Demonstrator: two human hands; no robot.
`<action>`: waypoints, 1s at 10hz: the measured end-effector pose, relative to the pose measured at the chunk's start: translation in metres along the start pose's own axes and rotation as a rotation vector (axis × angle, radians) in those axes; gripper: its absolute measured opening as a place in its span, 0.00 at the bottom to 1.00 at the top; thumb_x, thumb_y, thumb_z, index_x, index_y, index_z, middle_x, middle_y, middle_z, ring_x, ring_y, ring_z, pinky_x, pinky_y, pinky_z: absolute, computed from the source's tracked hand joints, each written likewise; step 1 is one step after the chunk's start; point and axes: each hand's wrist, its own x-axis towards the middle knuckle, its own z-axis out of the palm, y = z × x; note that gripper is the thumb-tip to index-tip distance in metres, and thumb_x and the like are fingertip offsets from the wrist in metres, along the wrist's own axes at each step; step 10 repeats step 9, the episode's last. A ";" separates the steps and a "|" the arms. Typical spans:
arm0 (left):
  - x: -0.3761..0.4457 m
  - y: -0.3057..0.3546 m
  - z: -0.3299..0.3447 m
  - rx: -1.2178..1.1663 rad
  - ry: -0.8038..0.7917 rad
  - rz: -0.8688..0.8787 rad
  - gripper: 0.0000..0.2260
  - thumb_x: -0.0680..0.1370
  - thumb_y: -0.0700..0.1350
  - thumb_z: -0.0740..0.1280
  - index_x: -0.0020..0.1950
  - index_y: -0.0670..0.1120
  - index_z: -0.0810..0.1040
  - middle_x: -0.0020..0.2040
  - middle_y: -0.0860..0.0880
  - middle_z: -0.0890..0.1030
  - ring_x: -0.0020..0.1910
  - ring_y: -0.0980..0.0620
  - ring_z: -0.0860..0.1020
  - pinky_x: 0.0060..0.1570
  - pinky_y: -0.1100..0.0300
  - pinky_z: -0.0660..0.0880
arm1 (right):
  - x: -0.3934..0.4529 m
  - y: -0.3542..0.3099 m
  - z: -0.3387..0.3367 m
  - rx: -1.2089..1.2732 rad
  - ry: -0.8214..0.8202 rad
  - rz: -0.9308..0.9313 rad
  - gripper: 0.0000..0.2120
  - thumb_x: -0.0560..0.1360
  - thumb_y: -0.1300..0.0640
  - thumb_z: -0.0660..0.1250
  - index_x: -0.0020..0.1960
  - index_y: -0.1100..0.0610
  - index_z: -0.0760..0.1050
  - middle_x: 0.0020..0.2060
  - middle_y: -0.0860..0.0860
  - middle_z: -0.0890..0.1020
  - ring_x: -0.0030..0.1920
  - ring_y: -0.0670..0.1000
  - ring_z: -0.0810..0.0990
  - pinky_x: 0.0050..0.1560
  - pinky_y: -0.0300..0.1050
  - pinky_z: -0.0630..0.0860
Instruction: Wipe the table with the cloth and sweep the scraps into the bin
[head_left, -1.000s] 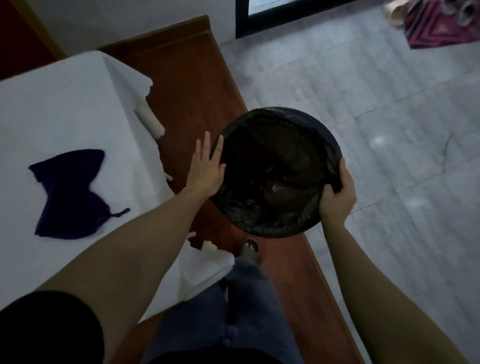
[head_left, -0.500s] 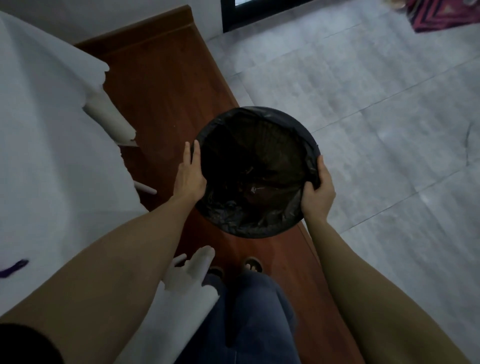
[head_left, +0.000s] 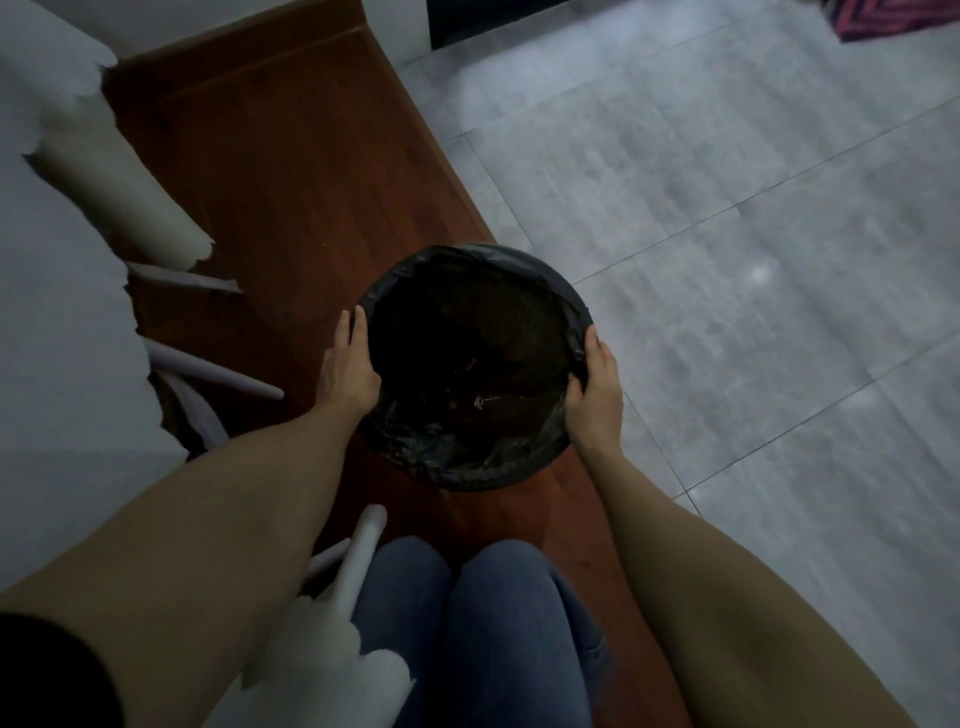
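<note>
While the white-covered worktop (head_left: 62, 332) fills the left edge of the frame with no cloth in sight on the part that shows, the job looks to be at its bin stage — whether the wiping is finished cannot be told from here. Lower down, toward the centre of the frame, the bin (head_left: 545, 457) sits over the reddish wooden strip beside the grey tiled floor (head_left: 753, 234), lined with a black bag and holding some dark scraps at the bottom (too dim to name). Both forearms reach forward and down from the lower corners of the frame, over the person's jeans-clad knees. At the bin's left rim the left hand (head_left: 347, 371) lies with fingers fairly straight against the outside, thumb toward the opening. At the right rim the right hand (head_left: 597, 395) has its grip curled over the edge, pinching rim and bag liner together — a steadier hold than the left's, I judge.
</note>
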 end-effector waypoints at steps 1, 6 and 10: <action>0.010 -0.005 0.009 0.021 -0.014 -0.003 0.39 0.80 0.34 0.63 0.81 0.53 0.42 0.82 0.52 0.45 0.65 0.38 0.71 0.45 0.52 0.71 | 0.000 0.010 0.011 -0.033 -0.035 0.019 0.32 0.79 0.67 0.61 0.80 0.54 0.55 0.76 0.55 0.64 0.74 0.53 0.64 0.69 0.37 0.58; 0.031 -0.005 0.028 0.070 -0.033 0.033 0.39 0.80 0.32 0.62 0.82 0.53 0.43 0.82 0.51 0.45 0.71 0.38 0.65 0.55 0.52 0.73 | 0.000 0.038 0.035 -0.148 -0.034 0.033 0.33 0.80 0.65 0.61 0.81 0.54 0.51 0.77 0.55 0.59 0.74 0.56 0.65 0.70 0.47 0.65; 0.009 0.017 0.003 0.150 -0.088 0.064 0.35 0.82 0.44 0.61 0.81 0.50 0.42 0.82 0.47 0.41 0.78 0.40 0.52 0.74 0.47 0.58 | -0.004 0.011 0.007 -0.333 -0.201 0.080 0.34 0.82 0.58 0.61 0.81 0.55 0.45 0.80 0.56 0.47 0.79 0.57 0.49 0.75 0.55 0.60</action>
